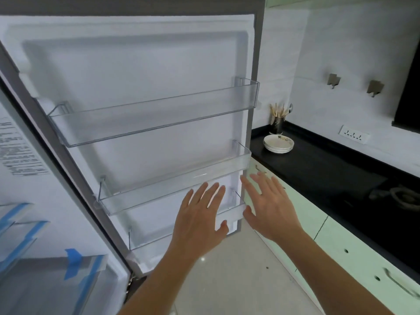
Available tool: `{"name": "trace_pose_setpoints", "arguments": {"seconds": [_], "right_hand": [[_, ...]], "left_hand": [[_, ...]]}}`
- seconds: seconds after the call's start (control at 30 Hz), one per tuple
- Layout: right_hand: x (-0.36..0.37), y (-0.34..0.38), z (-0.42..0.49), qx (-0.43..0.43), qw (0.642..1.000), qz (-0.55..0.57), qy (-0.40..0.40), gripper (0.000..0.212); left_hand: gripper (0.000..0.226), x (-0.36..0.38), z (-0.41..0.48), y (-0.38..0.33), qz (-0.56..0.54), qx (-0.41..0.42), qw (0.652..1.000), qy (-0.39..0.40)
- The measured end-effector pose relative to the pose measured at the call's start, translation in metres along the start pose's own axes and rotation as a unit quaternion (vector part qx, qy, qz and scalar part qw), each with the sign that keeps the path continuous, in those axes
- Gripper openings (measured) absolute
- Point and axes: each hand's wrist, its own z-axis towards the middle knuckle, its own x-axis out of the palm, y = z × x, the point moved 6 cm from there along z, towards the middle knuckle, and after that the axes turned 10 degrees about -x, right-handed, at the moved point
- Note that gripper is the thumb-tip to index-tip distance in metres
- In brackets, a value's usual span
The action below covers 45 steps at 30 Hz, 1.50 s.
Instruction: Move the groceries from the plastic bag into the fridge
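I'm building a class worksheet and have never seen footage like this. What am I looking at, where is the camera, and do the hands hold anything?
No machine here: a person works with bare hands, and this single picture comes from a wide-angle camera worn on the head, looking forward and down. The left hand and right hand are both spread open and hold nothing, raised before the open white fridge door with its clear plastic door shelves. To the right, a black countertop carries a stack of white plates and a metal cup of utensils. The plastic grocery bag is not in view.
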Motion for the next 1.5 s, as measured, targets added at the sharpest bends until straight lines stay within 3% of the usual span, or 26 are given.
{"name": "trace_pose_setpoints", "arguments": {"seconds": [0.43,0.7,0.97,1.23,1.5], "right_hand": [[0.002,-0.027,-0.147,0.187,0.98,0.017,0.064,0.071],[-0.028,-0.043,-0.228,0.337,0.94,-0.037,0.043,0.07],[-0.069,-0.015,-0.322,0.513,0.852,-0.1,0.034,0.067],[-0.117,0.078,-0.419,0.662,0.731,-0.16,0.044,0.067],[-0.17,0.152,-0.502,0.751,0.625,-0.209,0.027,0.068]], "left_hand": [[0.069,0.055,-0.039,-0.095,-0.05,0.074,0.992,0.091],[0.072,0.073,-0.038,-0.173,-0.072,0.212,0.966,0.129],[0.07,0.08,-0.082,-0.249,-0.137,0.378,0.899,0.173],[0.07,0.058,-0.183,-0.304,-0.19,0.52,0.801,0.227],[0.068,0.01,-0.281,-0.359,-0.24,0.614,0.715,0.233]]}}
